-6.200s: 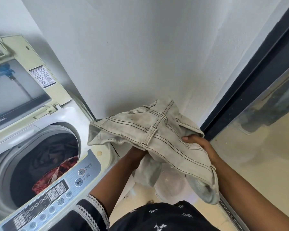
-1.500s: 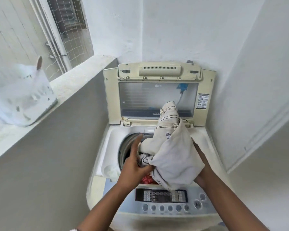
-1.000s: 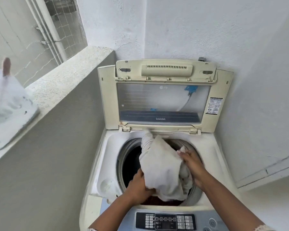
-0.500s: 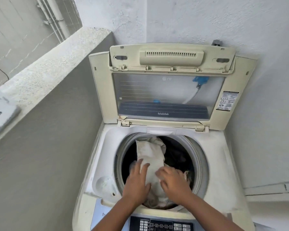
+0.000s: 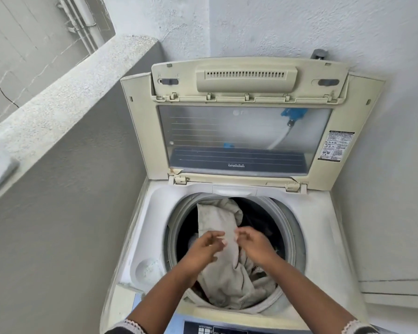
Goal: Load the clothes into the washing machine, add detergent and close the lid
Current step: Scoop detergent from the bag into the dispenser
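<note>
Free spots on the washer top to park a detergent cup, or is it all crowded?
Bare deck right of the drum opening, along the washer top. Narrower bare strip left of the drum, behind the round recess. Crowded: drum mouth, filled by the pale garment with both hands over it.

One top-loading washing machine (image 5: pixel 229 237) stands with its one lid (image 5: pixel 241 116) raised. One drum (image 5: pixel 287 227) opens in its top. One pale denim garment (image 5: pixel 229 276) lies in it, over perhaps two or more darker pieces, too shadowed to count. Two hands (image 5: pixel 206 247) are over the drum, left (image 5: pixel 206 247) and right (image 5: pixel 252 244). One warning sticker (image 5: pixel 336 146) sits on the lid's right side. One control panel (image 5: pixel 217 328) shows at the near edge. One ledge (image 5: pixel 65 92) runs along the left.
</note>
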`<move>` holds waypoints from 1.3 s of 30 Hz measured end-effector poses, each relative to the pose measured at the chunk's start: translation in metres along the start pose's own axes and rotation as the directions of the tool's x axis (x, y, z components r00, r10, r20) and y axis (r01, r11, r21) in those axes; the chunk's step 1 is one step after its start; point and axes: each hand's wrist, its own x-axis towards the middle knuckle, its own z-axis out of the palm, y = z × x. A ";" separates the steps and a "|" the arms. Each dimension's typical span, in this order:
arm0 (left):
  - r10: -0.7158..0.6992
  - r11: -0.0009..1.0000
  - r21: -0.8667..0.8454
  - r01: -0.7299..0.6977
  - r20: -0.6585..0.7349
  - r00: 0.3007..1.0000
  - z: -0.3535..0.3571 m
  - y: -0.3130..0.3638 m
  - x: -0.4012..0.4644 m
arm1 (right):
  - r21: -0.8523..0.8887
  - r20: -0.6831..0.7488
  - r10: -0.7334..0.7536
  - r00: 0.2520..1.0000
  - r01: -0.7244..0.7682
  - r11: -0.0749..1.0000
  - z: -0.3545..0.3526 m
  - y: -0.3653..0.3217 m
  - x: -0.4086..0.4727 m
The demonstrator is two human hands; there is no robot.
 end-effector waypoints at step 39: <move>-0.071 0.897 -0.442 -0.007 -0.160 0.985 0.004 0.042 0.120 | 0.755 -0.033 0.188 0.982 -0.098 0.648 -0.032 -0.024 0.070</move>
